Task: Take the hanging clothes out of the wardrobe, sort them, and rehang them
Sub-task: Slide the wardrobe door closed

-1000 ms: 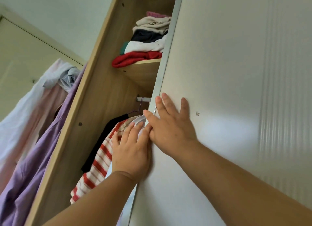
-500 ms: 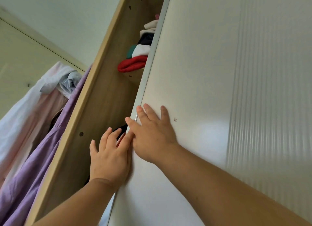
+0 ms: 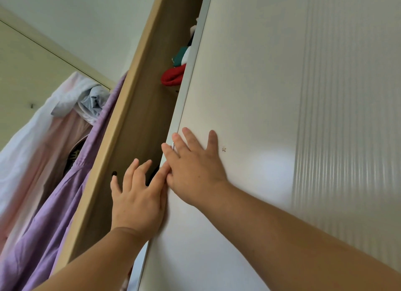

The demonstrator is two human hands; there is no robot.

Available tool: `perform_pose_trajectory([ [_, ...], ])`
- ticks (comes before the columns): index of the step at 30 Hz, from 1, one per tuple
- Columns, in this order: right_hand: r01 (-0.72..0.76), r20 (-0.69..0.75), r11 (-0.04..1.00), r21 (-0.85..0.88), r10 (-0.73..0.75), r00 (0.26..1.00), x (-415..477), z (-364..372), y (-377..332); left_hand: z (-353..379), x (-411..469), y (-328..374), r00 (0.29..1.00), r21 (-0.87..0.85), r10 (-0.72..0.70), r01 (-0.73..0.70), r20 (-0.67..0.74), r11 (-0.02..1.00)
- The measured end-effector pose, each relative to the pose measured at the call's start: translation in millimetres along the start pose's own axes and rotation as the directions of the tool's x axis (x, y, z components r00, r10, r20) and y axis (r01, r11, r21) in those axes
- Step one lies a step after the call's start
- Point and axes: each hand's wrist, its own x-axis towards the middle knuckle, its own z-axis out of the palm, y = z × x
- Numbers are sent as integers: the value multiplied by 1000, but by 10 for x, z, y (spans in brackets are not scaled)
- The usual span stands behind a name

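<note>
No writing, label, brand or number can be read. The small brownish mark [image 3: 224, 149] on the white wardrobe door [image 3: 249, 84], just right of the right hand [image 3: 195, 171], spells nothing legible.

Your right hand [image 3: 195, 171] lies flat on the white sliding door [image 3: 249, 95], fingers spread near its edge. Your left hand [image 3: 138, 197] touches it, straight fingers across the narrow gap. Folded clothes [image 3: 173, 78] show in that gap. A purple garment [image 3: 54, 214] hangs outside the wooden side panel [image 3: 121, 138].
</note>
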Motion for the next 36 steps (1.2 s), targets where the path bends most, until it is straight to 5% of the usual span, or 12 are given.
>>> perform_pose_trajectory([
  [14, 33, -5, 999, -28, -34, 999, 204, 84, -137, 72, 65, -227, 999, -25, 20, -21, -27, 999],
  [26, 34, -42, 999, 17, -34, 999, 731, 289, -569, 208, 283, -838, 999, 179, -39, 36, 13, 983],
  [36, 9, -61, 998, 65, -5, 998, 1050, 416, -854, 314, 442, -1189, 996, 180, -91, 93, -19, 979],
])
